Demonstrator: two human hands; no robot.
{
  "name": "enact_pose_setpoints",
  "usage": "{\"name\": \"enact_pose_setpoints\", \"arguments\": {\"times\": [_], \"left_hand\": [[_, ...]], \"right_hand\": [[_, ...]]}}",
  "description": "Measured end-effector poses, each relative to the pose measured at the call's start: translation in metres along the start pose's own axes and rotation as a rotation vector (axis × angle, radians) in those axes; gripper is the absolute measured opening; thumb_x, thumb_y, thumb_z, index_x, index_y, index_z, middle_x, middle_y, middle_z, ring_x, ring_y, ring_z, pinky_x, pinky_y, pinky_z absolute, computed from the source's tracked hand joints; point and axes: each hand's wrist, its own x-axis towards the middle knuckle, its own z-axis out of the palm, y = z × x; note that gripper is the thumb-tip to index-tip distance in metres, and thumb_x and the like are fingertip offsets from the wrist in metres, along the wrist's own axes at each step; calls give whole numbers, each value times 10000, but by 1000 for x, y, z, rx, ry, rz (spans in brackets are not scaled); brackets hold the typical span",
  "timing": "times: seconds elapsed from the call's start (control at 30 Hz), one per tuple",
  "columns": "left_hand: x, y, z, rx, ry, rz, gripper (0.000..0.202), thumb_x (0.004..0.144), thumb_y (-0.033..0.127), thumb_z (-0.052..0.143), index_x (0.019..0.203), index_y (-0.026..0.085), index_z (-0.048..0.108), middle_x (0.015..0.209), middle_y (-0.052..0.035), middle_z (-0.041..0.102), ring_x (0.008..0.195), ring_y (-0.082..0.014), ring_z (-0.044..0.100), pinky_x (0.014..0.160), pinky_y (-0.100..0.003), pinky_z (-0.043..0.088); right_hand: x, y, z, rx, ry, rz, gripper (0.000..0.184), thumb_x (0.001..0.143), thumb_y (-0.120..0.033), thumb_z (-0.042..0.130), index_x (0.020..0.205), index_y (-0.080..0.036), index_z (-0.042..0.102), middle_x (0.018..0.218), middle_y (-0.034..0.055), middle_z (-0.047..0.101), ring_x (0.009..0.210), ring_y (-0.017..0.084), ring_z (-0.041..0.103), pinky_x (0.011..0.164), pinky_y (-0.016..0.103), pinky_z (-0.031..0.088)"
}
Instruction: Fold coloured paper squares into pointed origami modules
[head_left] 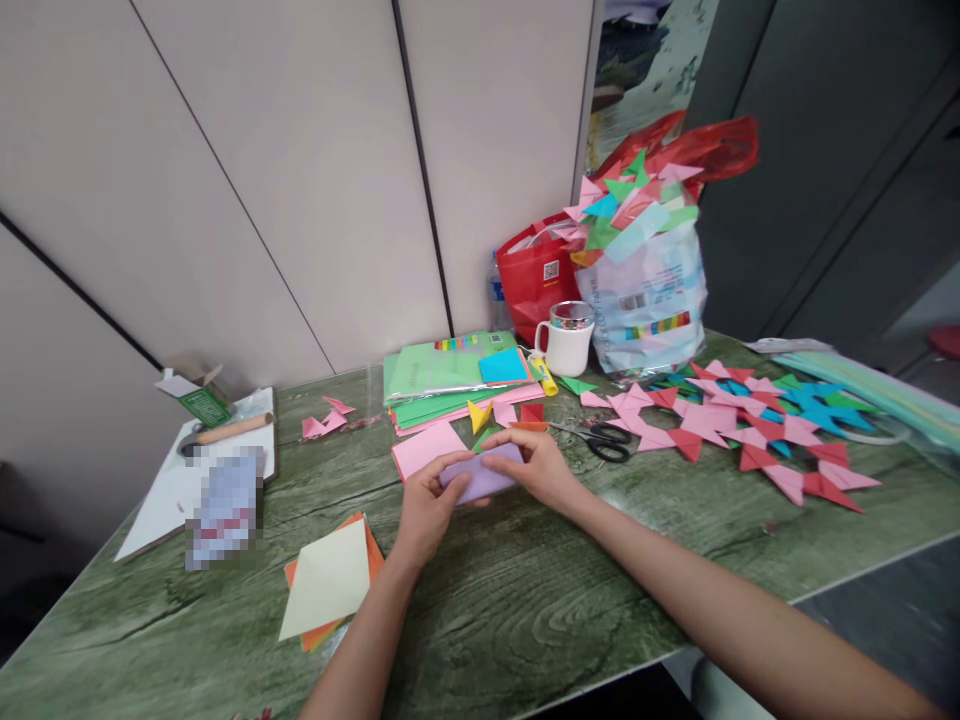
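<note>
Across the whole lower frame, a green table (540, 610) with a printed wood grain, smooth and slightly glossy. At upper right of centre, a crinkled clear plastic bag (652, 300) stuffed with folded paper points, and just left of it a shiny red bag (536, 275). Spread flat at right of centre, a chain of paper stars (750, 430) in pink, red and blue, all sharp triangles. Above centre, a squared stack of coloured sheets (442, 385), mostly green and pink. At lower left of centre, a pale yellow sheet (330, 580) lying askew on orange ones. Near the stack, a white mug (566, 345), round and glazed, and black-handled scissors (604, 440) lying open. At the middle of the frame, resting on the table just below a pink sheet (420, 447), the lilac paper (484, 478): matte, folded to a narrow oblong with a crisp long edge. Left hand (427, 505) closed lightly on its left end, thumb on top. Right hand (536, 465) pinching its right end, fingers curved over the upper edge.
</note>
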Motion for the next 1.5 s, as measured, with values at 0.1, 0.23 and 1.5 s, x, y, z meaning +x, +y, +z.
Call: {"name": "enact_pose_setpoints", "arguments": {"times": [0.1,0.23,1.5], "left_hand": [[0,0,0,-29,-2,-3,344,641,284,685,961,167,644,888,-32,646,711,-174,614,608,-343,561],[-1,2,1,-62,17,1,359,657,294,674,984,157,618,801,-23,651,693,-169,617,591,-315,553],[-2,6,3,48,49,33,287,674,307,649,911,145,638,697,-17,669,648,-175,627,567,-276,522]], "right_hand": [[0,1,0,-17,3,17,235,666,-371,660,776,-164,660,737,30,667,621,145,567,556,248,422],[1,2,-1,-26,31,16,240,665,-377,655,773,-163,665,739,28,667,605,139,560,541,243,421],[0,-10,-3,-99,-1,6,155,715,-306,600,709,-157,645,723,27,668,688,166,593,639,262,441]]}}
